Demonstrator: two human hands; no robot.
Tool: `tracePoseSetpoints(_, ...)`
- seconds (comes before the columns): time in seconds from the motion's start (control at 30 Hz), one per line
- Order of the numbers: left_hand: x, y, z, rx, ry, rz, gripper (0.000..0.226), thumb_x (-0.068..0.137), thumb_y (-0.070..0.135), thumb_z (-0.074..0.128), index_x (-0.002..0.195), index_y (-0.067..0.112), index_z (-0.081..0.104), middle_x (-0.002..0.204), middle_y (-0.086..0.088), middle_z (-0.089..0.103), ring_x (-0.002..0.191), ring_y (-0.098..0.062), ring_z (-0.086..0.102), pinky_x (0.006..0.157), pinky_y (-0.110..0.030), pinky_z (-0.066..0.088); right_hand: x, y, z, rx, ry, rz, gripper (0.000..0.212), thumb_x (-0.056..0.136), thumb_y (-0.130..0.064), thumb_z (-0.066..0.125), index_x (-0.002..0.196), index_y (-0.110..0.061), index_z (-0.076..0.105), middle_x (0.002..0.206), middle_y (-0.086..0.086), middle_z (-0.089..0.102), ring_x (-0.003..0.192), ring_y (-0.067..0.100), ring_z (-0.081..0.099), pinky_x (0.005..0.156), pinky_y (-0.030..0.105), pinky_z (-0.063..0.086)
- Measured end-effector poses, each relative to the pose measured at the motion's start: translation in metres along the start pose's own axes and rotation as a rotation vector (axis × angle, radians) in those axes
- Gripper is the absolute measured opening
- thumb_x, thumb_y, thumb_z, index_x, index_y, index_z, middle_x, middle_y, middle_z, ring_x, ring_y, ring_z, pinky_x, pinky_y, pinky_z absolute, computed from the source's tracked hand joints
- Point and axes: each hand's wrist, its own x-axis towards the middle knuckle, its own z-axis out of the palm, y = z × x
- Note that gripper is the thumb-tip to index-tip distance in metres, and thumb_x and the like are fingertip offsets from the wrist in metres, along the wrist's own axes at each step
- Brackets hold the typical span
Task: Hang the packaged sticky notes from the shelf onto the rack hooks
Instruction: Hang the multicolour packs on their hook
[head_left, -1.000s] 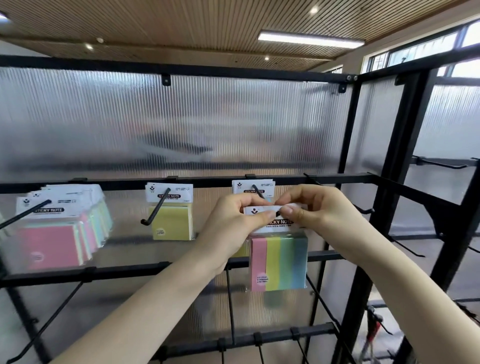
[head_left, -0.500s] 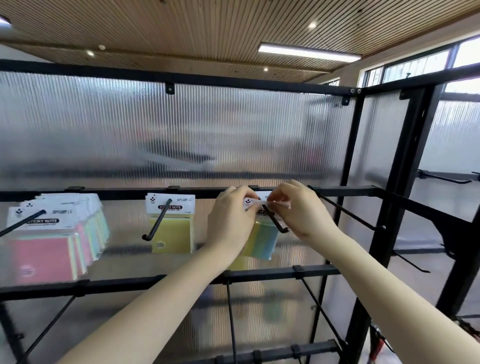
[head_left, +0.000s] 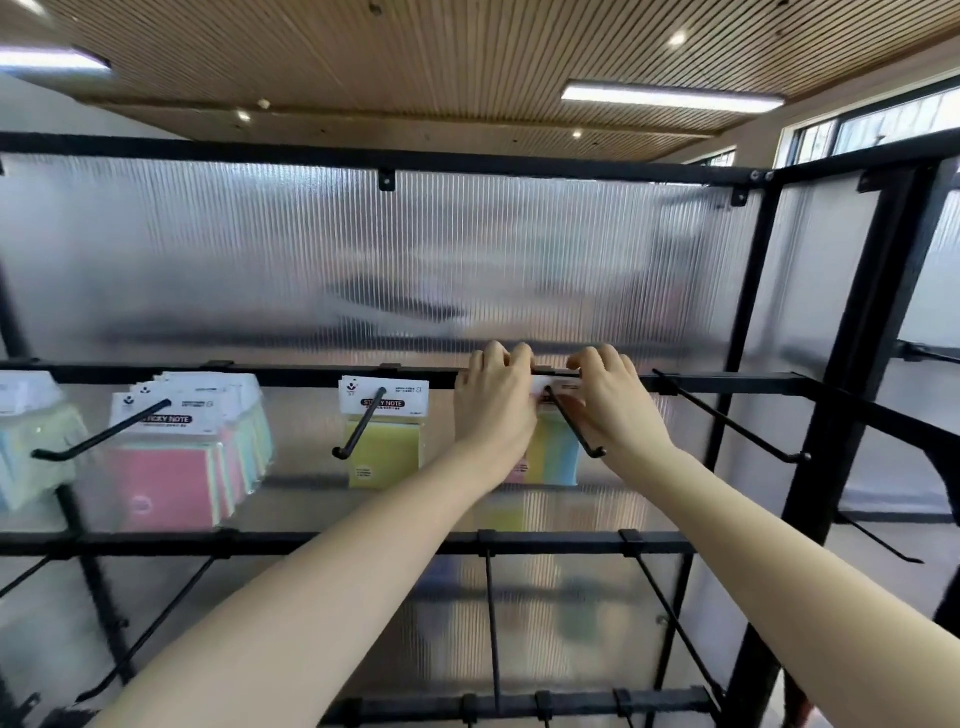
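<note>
While both hands sit at the back end of one hook, the multicolour sticky-note pack (head_left: 558, 452) hangs between them, just right of frame centre. The left hand (head_left: 493, 405) has its fingers curled over the pack's white header card from the left, knuckles up against the rack's horizontal bar (head_left: 291, 375). The right hand (head_left: 613, 402) does the same from the right, fingers curled on the header's other end. Each hand is clamped on the card, though the fingertips themselves are hidden behind the knuckles.

Key relation: the hook (head_left: 574, 428) runs its long axis from the bar toward the viewer and down-right in the frame, ending in an upturned tip near the right wrist. The pack is threaded on it and lies far from that tip, close to the bar. The pack body hangs straight below the header, between the two wrists.

Judgement: the pack looks seated, or nearly so. The coming move would be a release and a withdrawal of both hands along the hook's axis toward the viewer. The right wrist is the nearer to the tip and risks snagging it.

Left of this, a yellow pack (head_left: 384, 441) hangs on its own hook. Farther left hangs a thick row of packs (head_left: 182, 447).
</note>
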Motion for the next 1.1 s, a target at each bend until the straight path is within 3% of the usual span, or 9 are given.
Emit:
tracePoseSetpoints(0.2,-0.033,0.001,-0.001,-0.075,-0.021,-0.161,0.065,0.083,-0.003,0.061,0.139,0.011,0.032,0.13,-0.011,0.041,0.114,-0.026,0.048,0.089,-0.032,0.046,-0.029,0.004,0.005,0.527,0.023,0.368,0.04,0.091,-0.014,0.059,0.126,-0.005,0.043,0.119,0.013,0.054,0.104,0.03,0.054,0.085,0.042,0.047)
tracePoseSetpoints(0.3,-0.066,-0.003,-0.002,-0.046,-0.063,-0.208,0.046,0.09,0.012,0.059,0.132,0.012,0.041,0.13,-0.006,0.047,0.118,-0.023,0.047,0.095,-0.031,0.042,-0.06,0.012,0.016,0.526,-0.102,0.448,0.027,0.094,-0.019,0.054,0.117,-0.006,0.052,0.106,0.011,0.062,0.09,0.026,0.059,0.074,0.038,0.048)
tracePoseSetpoints(0.37,-0.092,-0.007,-0.005,-0.026,-0.137,-0.193,0.027,0.094,0.018,0.053,0.121,0.015,0.052,0.12,-0.002,0.054,0.11,-0.021,0.052,0.087,-0.031,0.044,-0.081,0.013,0.022,0.527,-0.281,0.477,0.013,0.095,-0.018,0.052,0.096,-0.007,0.058,0.09,0.012,0.064,0.074,0.024,0.057,0.061,0.03,0.041)
tracePoseSetpoints(0.43,-0.12,-0.012,-0.011,0.008,-0.218,-0.21,0.019,0.095,0.02,0.048,0.111,0.018,0.058,0.11,0.0,0.059,0.101,-0.021,0.055,0.076,-0.032,0.043,-0.095,0.006,0.027,0.511,-0.467,0.473,0.021,0.092,-0.015,0.051,0.074,-0.005,0.055,0.069,0.01,0.057,0.071,0.03,0.055,0.06,0.03,0.035)
tracePoseSetpoints(0.53,-0.162,-0.025,-0.025,0.122,-0.305,-0.28,0.019,0.093,0.022,0.047,0.108,0.023,0.059,0.106,0.002,0.062,0.097,-0.023,0.058,0.072,-0.034,0.044,-0.108,-0.025,0.035,0.499,-0.647,0.372,0.033,0.091,-0.014,0.049,0.059,-0.009,0.048,0.064,0.011,0.054,0.067,0.027,0.05,0.06,0.029,0.033)
tracePoseSetpoints(0.63,-0.201,-0.045,-0.051,0.211,-0.321,-0.379,0.019,0.093,0.024,0.046,0.106,0.025,0.059,0.105,0.002,0.064,0.097,-0.023,0.06,0.077,-0.035,0.047,-0.117,-0.07,0.042,0.57,-0.745,0.215,0.026,0.091,-0.014,0.05,0.073,-0.001,0.062,0.07,0.013,0.062,0.068,0.025,0.055,0.06,0.027,0.036)
tracePoseSetpoints(0.77,-0.24,-0.08,-0.101,0.302,-0.253,-0.483,0.018,0.092,0.023,0.046,0.103,0.026,0.06,0.102,0.006,0.064,0.093,-0.02,0.06,0.073,-0.033,0.047,-0.121,-0.14,0.048,0.611,-0.761,-0.006,0.022,0.091,-0.019,0.049,0.075,-0.005,0.053,0.078,0.012,0.061,0.073,0.026,0.057,0.063,0.032,0.041)
tracePoseSetpoints(0.93,-0.276,-0.134,-0.175,0.407,-0.232,-0.644,0.019,0.091,0.019,0.045,0.097,0.026,0.061,0.094,0.001,0.065,0.087,-0.024,0.062,0.072,-0.034,0.051,-0.124,-0.239,0.05,0.607,-0.773,-0.227,0.036,0.09,-0.019,0.048,0.057,-0.014,0.034,0.063,0.006,0.048,0.065,0.026,0.05,0.062,0.033,0.042)
tracePoseSetpoints(1.1,-0.313,-0.197,-0.244,0.539,-0.257,-0.75,0.018,0.091,0.019,0.045,0.096,0.025,0.061,0.09,0.004,0.065,0.078,-0.016,0.061,0.065,-0.028,0.049,-0.128,-0.346,0.053,0.591,-0.743,-0.422,0.031,0.092,-0.021,0.049,0.063,-0.012,0.041,0.085,0.019,0.061,0.088,0.036,0.061,0.069,0.033,0.041)
